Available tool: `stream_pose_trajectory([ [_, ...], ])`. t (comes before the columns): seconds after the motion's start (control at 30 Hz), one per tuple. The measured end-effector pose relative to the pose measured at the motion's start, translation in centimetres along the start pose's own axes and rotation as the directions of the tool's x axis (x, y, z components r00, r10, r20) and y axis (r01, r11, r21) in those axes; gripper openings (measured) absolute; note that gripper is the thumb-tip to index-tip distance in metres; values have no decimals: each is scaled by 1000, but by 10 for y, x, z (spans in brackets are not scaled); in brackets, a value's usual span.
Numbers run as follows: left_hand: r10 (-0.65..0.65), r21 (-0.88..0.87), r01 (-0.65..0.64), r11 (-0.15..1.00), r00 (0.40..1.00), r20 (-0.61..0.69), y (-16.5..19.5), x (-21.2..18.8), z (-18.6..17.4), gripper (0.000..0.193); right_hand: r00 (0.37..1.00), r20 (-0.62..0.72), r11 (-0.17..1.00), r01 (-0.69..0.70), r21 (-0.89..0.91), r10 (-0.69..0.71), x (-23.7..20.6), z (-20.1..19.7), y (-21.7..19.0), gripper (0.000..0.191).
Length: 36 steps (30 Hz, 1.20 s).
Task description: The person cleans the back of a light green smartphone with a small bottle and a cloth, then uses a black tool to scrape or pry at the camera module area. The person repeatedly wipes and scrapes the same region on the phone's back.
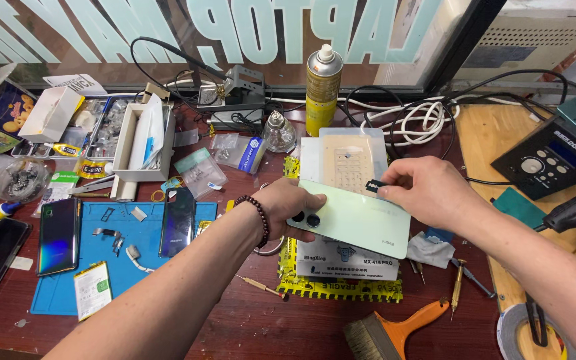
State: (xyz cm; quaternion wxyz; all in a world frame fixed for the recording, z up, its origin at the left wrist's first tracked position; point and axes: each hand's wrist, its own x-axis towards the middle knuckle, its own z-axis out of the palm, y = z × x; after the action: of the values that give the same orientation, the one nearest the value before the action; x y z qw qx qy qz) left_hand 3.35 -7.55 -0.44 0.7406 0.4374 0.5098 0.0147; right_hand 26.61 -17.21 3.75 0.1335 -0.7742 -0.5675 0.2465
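Note:
My left hand (pixel 289 207), with a dark bead bracelet on the wrist, grips the camera end of a pale green phone (pixel 361 223) lying back-up over a white heating pad box (pixel 345 260). At the phone's upper edge my right hand (pixel 428 190) pinches a small black pick (pixel 373 186) between thumb and forefinger. A white pad with a key-grid pattern (pixel 347 163) lies just behind the phone.
A blue work mat (pixel 101 253) at left holds two dark phones, a battery and small parts. A yellow spray can (pixel 322 90), a parts tray, cables and a hot-air station (pixel 555 160) stand behind. Screwdrivers, an orange-handled brush (pixel 395 330) and a tape roll lie at front right.

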Motion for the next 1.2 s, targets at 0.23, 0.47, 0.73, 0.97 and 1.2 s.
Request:
stream_pose_trajectory([
  [0.23,1,-19,-1,1000,1000,-12,0,0,0,37,999,32,998,11,-59,-9,5,6,3,24],
  [0.47,-17,-36,17,999,1000,-8,2,-1,-1,36,999,28,997,25,-75,-23,4,4,1,23],
  [0.73,-21,-25,21,999,1000,-6,1,0,-1,32,999,35,997,18,-75,-15,-1,1,1,24],
  [0.97,-24,-27,24,999,1000,-10,2,0,-2,32,1000,21,996,15,-85,-13,2,3,1,25],
  [1.2,-25,-26,24,999,1000,-15,2,-1,-2,32,994,-50,989,86,-117,-92,-9,3,-5,24],
])
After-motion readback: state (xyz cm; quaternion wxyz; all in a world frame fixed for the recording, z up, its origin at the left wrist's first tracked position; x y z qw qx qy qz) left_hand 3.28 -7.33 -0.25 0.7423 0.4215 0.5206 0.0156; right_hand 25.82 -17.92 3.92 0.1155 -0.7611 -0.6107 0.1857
